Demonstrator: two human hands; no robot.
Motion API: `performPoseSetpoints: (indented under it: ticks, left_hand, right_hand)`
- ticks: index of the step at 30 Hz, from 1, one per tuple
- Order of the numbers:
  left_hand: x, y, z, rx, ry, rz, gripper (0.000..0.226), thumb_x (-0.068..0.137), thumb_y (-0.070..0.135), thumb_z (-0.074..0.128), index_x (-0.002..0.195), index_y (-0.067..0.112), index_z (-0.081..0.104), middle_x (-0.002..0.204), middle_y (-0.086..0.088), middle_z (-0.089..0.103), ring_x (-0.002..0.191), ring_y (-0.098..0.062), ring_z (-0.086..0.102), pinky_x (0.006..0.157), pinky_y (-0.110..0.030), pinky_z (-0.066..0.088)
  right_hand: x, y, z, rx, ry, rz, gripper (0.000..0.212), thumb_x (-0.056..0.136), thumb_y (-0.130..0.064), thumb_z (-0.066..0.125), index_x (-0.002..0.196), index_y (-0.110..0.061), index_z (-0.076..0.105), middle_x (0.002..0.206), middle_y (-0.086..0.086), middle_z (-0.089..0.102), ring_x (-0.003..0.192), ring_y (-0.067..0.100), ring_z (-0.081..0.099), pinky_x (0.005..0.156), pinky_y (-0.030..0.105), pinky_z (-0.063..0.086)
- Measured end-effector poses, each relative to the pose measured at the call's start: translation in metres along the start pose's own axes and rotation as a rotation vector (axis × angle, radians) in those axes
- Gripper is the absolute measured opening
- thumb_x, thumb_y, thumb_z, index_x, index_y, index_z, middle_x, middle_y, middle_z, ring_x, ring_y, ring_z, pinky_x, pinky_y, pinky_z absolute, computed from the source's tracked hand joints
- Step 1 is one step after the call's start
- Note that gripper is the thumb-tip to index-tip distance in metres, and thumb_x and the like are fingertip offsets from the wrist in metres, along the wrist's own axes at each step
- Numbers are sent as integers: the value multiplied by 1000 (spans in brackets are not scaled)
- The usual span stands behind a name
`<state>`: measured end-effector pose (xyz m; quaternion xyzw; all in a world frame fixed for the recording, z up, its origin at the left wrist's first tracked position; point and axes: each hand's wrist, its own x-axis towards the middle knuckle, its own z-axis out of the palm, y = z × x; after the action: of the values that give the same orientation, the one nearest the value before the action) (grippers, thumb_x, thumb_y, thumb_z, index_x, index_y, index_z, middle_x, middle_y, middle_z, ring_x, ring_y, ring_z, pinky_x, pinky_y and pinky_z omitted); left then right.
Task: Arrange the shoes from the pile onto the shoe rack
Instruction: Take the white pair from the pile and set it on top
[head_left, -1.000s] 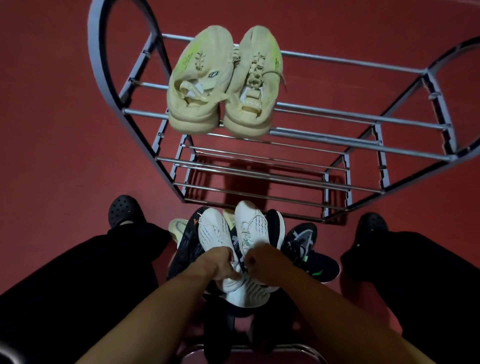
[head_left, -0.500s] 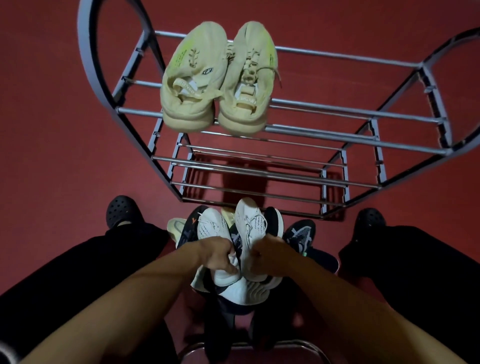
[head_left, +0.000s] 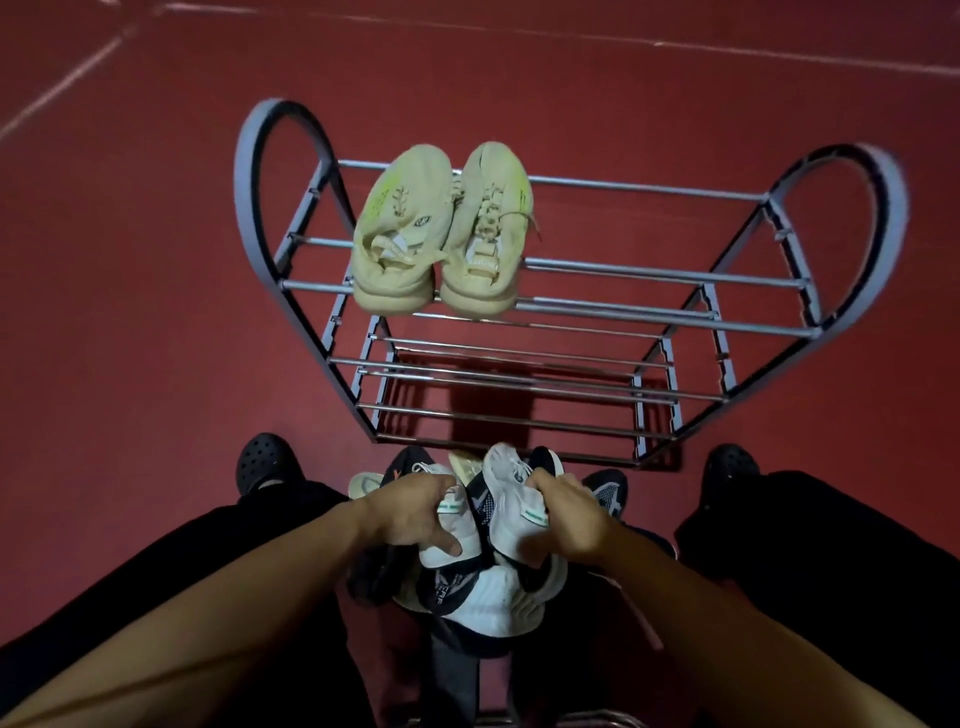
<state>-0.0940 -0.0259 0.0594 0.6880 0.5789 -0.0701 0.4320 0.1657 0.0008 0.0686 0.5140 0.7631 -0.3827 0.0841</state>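
Note:
A grey metal shoe rack (head_left: 649, 270) stands on the red floor, with a pair of pale yellow sneakers (head_left: 441, 234) on the left of its top shelf. In front of it lies a pile of shoes (head_left: 483, 592), dark and white ones mixed. My left hand (head_left: 410, 512) grips one white sneaker (head_left: 452, 545) from above. My right hand (head_left: 569, 512) grips the other white sneaker (head_left: 511, 499) beside it. Both white sneakers sit just above the pile, toes pointing at the rack.
My legs in black trousers and black perforated clogs (head_left: 265, 462) (head_left: 730, 465) flank the pile. The rack's lower shelves (head_left: 519, 384) hold nothing. A chrome tube (head_left: 597, 719) shows at the bottom edge. Red floor surrounds the rack.
Both hands have closed further over the two white sneakers and raised them slightly from the pile. The view has pulled back, so the whole rack shows.

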Motion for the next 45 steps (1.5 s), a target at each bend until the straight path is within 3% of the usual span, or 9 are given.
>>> performPoseSetpoints:
  ticks: [11, 17, 21, 24, 28, 31, 37, 42, 45]
  left_hand:
    - [-70, 79, -53, 116, 25, 183, 46, 70, 45, 86, 96, 22, 56, 84, 9, 61, 80, -14, 60, 66, -29, 46]
    - [-118, 128, -84, -44, 148, 218, 48, 78, 70, 63, 90, 24, 61, 84, 4, 67, 73, -10, 61, 74, -38, 54]
    - [-141, 157, -97, -112, 208, 260, 49, 92, 65, 42, 93, 21, 65, 92, 1, 67, 85, -20, 62, 86, -44, 51]
    - [-157, 182, -106, -151, 257, 268, 47, 97, 55, 42, 113, 20, 68, 110, -1, 69, 95, -14, 62, 83, -35, 50]
    - [-173, 212, -124, -43, 279, 356, 33, 88, 52, 56, 100, 22, 66, 92, -12, 68, 73, -15, 56, 69, -36, 46]
    - [-189, 233, -143, 47, 326, 375, 33, 83, 53, 67, 97, 24, 63, 96, -1, 69, 87, -20, 64, 79, -40, 52]
    - [-217, 280, -198, 137, 348, 378, 43, 72, 51, 84, 99, 26, 61, 96, 4, 69, 89, -15, 67, 81, -37, 54]
    - [-232, 321, -247, 216, 426, 381, 53, 65, 51, 89, 101, 25, 60, 95, 5, 70, 87, -15, 67, 78, -35, 54]
    - [-218, 337, -259, 271, 538, 402, 53, 62, 51, 90, 95, 24, 59, 88, 5, 68, 78, -16, 64, 66, -32, 50]
  right_hand:
    - [-75, -49, -64, 300, 81, -97, 42, 70, -49, 79, 94, -32, 48, 94, -5, 62, 70, 7, 55, 62, 28, 45]
    - [-118, -77, -104, 358, 219, -132, 42, 87, -68, 51, 93, -27, 58, 93, -6, 64, 84, 12, 58, 77, 33, 46]
    - [-145, -100, -129, 594, 166, -147, 53, 92, -70, 38, 130, -37, 56, 132, -15, 55, 119, 8, 52, 101, 35, 41]
    - [-156, -112, -144, 535, 115, -127, 76, 78, -89, 34, 123, -36, 66, 137, -9, 58, 123, 11, 55, 108, 42, 39]
    - [-187, -128, -175, 370, 139, -223, 53, 81, -73, 56, 106, -29, 74, 116, -10, 70, 110, 8, 62, 106, 40, 44]
    - [-210, -136, -206, 206, 151, -296, 42, 74, -58, 76, 105, -31, 71, 115, -15, 66, 111, 4, 59, 104, 35, 44]
    - [-238, -148, -271, 52, 248, -360, 54, 64, -42, 89, 111, -38, 64, 118, -17, 63, 111, 2, 59, 101, 29, 48]
    - [-258, -160, -327, -7, 353, -409, 68, 63, -37, 91, 123, -35, 60, 106, -20, 63, 89, -5, 62, 72, 12, 48]
    - [-248, -151, -345, -11, 439, -403, 67, 61, -35, 91, 120, -39, 58, 103, -11, 67, 80, -1, 65, 68, 26, 55]
